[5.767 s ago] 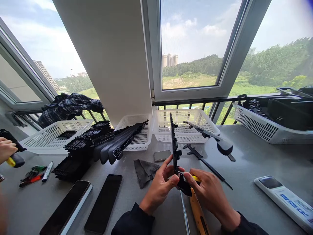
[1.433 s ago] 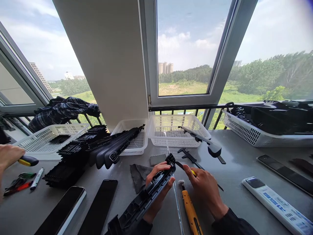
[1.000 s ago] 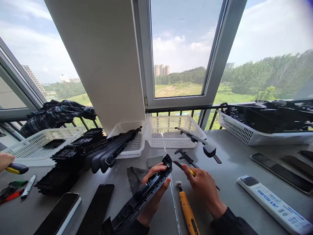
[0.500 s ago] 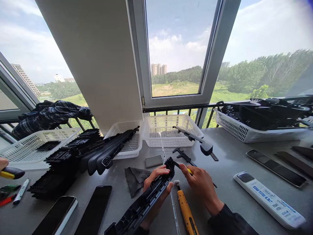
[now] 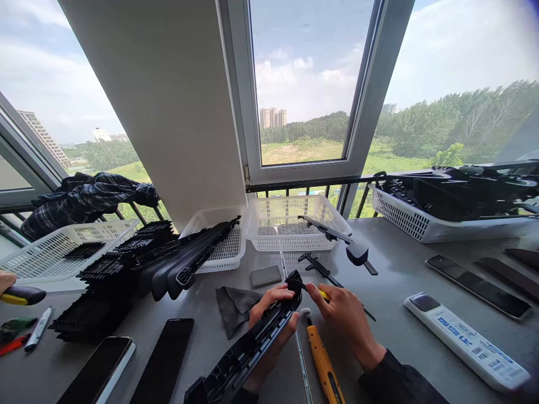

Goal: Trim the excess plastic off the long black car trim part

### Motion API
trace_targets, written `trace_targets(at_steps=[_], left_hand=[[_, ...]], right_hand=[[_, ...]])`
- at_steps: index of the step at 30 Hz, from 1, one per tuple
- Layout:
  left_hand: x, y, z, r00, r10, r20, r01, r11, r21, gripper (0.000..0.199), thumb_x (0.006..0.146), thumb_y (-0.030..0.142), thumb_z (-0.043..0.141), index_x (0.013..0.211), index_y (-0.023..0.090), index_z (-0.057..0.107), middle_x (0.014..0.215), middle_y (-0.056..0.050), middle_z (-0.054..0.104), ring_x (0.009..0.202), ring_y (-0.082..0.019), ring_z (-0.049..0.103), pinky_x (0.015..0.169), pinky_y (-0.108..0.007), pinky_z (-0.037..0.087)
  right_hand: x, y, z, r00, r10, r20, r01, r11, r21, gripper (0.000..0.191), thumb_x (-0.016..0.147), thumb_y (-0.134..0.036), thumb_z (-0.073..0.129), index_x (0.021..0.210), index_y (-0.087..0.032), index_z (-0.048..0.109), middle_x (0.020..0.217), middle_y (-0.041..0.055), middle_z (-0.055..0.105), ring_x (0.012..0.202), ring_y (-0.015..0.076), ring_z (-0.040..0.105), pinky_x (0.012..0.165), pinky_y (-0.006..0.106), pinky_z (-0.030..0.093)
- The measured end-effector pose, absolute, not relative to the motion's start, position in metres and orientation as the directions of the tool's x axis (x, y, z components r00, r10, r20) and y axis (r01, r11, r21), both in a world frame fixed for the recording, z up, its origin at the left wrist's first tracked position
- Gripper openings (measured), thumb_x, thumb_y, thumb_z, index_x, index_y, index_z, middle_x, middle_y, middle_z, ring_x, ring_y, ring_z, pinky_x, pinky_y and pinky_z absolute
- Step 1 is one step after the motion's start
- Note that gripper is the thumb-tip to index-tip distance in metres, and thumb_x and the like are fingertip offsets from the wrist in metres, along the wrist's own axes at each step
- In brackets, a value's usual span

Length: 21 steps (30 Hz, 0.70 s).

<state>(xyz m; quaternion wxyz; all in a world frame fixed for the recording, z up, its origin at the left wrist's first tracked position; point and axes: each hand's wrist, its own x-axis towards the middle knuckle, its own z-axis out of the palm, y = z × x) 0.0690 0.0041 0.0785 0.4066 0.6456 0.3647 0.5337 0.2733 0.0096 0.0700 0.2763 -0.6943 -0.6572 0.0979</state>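
Observation:
A long black plastic part (image 5: 252, 339) lies slanted in my left hand (image 5: 273, 331), whose fingers wrap round it near its upper end. My right hand (image 5: 347, 320) is closed on a knife with a yellow handle (image 5: 324, 295); its dark blade reaches the upper end of the part, and the tip is hard to make out. Below my right hand a yellow tool with a white tip (image 5: 323, 365) lies on the table beside a metal ruler (image 5: 302, 359). A dark cloth (image 5: 236, 308) is left of my left hand. Black calipers (image 5: 318, 266) lie beyond my hands.
White baskets (image 5: 295, 245) stand along the window. Black parts are stacked at the left (image 5: 95, 297) and fill the right basket (image 5: 408, 230). Several phones, including one at the front (image 5: 164, 359), and a white device (image 5: 463, 342) lie about. Another person's hand (image 5: 6, 280) holds a yellow-black tool at far left.
The blade in my right hand has moved slightly left against the upper end of the black part. That end has turned a little in my left hand.

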Motion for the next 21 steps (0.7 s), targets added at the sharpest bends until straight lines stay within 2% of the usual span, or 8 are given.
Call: trace_targets(at_steps=[7, 11, 14, 19, 21], left_hand=[[0.069, 0.003, 0.079, 0.155, 0.903, 0.401, 0.01, -0.407, 0.913, 0.022, 0.089, 0.03, 0.077, 0.11, 0.028, 0.075, 0.123, -0.01, 0.075, 0.135, -0.036, 0.061, 0.117, -0.056, 0.045], [0.065, 0.005, 0.081, 0.181, 0.916, 0.359, 0.043, -0.372, 0.927, 0.026, 0.091, 0.031, 0.074, 0.117, 0.027, 0.072, 0.125, -0.009, 0.073, 0.128, -0.032, 0.065, 0.115, -0.053, 0.047], [0.061, 0.008, 0.077, 0.125, 0.925, 0.36, 0.069, -0.37, 0.927, 0.03, 0.093, 0.034, 0.072, 0.122, 0.027, 0.069, 0.128, -0.008, 0.071, 0.129, -0.03, 0.065, 0.115, -0.049, 0.048], [0.061, 0.012, 0.072, 0.133, 0.952, 0.277, -0.046, -0.273, 0.961, 0.049, 0.099, 0.044, 0.064, 0.144, 0.029, 0.051, 0.127, -0.01, 0.074, 0.119, -0.029, 0.071, 0.109, -0.049, 0.052], [0.061, 0.012, 0.075, 0.154, 0.957, 0.245, -0.053, -0.24, 0.969, 0.049, 0.102, 0.051, 0.058, 0.144, 0.026, 0.053, 0.119, -0.011, 0.076, 0.11, -0.029, 0.074, 0.106, -0.049, 0.053]], right_hand=[[0.279, 0.013, 0.071, 0.192, 0.967, 0.17, 0.864, -0.084, -0.496, 0.076, 0.103, -0.078, 0.025, 0.063, -0.023, 0.059, 0.069, 0.0074, 0.074, 0.068, 0.0245, 0.068, 0.059, 0.03, 0.026], [0.282, 0.014, 0.073, 0.226, 0.963, 0.145, 0.849, -0.122, -0.514, 0.077, 0.101, -0.08, 0.025, 0.064, -0.024, 0.062, 0.073, 0.0084, 0.075, 0.073, 0.0265, 0.069, 0.06, 0.031, 0.027], [0.284, 0.014, 0.075, 0.249, 0.96, 0.13, 0.827, -0.14, -0.544, 0.076, 0.1, -0.081, 0.025, 0.064, -0.024, 0.061, 0.071, 0.0077, 0.073, 0.071, 0.0255, 0.067, 0.059, 0.031, 0.027], [0.281, 0.01, 0.075, 0.171, 0.965, 0.199, 0.796, -0.017, -0.605, 0.074, 0.1, -0.081, 0.026, 0.058, -0.023, 0.046, 0.057, 0.0029, 0.06, 0.055, 0.0177, 0.052, 0.057, 0.03, 0.026], [0.277, 0.007, 0.074, 0.105, 0.966, 0.238, 0.79, 0.065, -0.609, 0.072, 0.101, -0.078, 0.029, 0.058, -0.022, 0.044, 0.055, 0.0015, 0.056, 0.054, 0.0157, 0.047, 0.057, 0.03, 0.025]])
